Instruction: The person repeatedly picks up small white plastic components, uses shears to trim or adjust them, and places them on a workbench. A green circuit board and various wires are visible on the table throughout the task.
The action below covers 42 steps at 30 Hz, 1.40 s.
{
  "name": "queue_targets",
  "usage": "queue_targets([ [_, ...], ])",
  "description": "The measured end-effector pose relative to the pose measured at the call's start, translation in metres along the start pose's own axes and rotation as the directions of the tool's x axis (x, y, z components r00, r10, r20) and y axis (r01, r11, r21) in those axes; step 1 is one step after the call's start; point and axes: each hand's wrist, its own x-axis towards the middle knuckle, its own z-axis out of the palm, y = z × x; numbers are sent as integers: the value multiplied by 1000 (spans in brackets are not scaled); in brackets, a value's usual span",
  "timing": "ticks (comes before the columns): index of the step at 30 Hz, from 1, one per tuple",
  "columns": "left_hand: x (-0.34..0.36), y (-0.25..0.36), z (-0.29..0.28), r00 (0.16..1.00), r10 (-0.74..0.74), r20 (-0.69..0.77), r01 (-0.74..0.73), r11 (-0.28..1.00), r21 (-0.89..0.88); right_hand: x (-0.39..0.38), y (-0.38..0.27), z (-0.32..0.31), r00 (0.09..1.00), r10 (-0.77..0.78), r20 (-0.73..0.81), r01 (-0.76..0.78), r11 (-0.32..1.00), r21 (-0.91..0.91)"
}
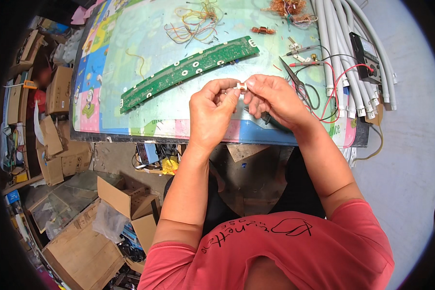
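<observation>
Above the near edge of the table, my left hand [210,112] and my right hand [279,99] meet fingertip to fingertip. Between them they pinch a small coil [242,87] with copper-coloured and pale parts; fingers cover some of it. Beneath my right hand lies a dark-handled tool [277,124], mostly hidden, so its kind is unclear. A long green circuit board [179,73] lies slantwise just beyond and left of my hands. Scissors [300,87] with dark handles rest to the right of my right hand.
Multimeter [366,57] with red and black probe leads sits on a bundle of white tubes [340,53] at right. Tangled thin wires [193,24], a copper-wound coil [263,30] and a copper wire heap [286,7] lie farther back. Cardboard boxes [84,237] crowd the floor at left.
</observation>
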Motion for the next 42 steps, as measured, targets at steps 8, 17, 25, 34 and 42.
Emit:
queue_targets([
  [8, 0, -2, 1, 999, 38, 36, -37, 999, -25, 4, 4, -6, 990, 82, 111, -104, 973, 207],
  [17, -1, 3, 2, 999, -8, 39, 9, 999, -38, 4, 5, -6, 989, 105, 104, -126, 965, 230],
  [25, 0, 1, 2, 999, -1, 50, 2, 1000, -19, 4, 5, -6, 990, 103, 100, -120, 975, 187],
  [34, 0, 0, 0, 998, 35, 51, -35, 999, 14, 2, 4, -1, 992, 87, 89, -92, 994, 54],
  [42, 1, 0, -3, 999, -19, 43, 24, 993, -116, -10, -17, -45, 943, -223, -248, 24, 788, -615],
])
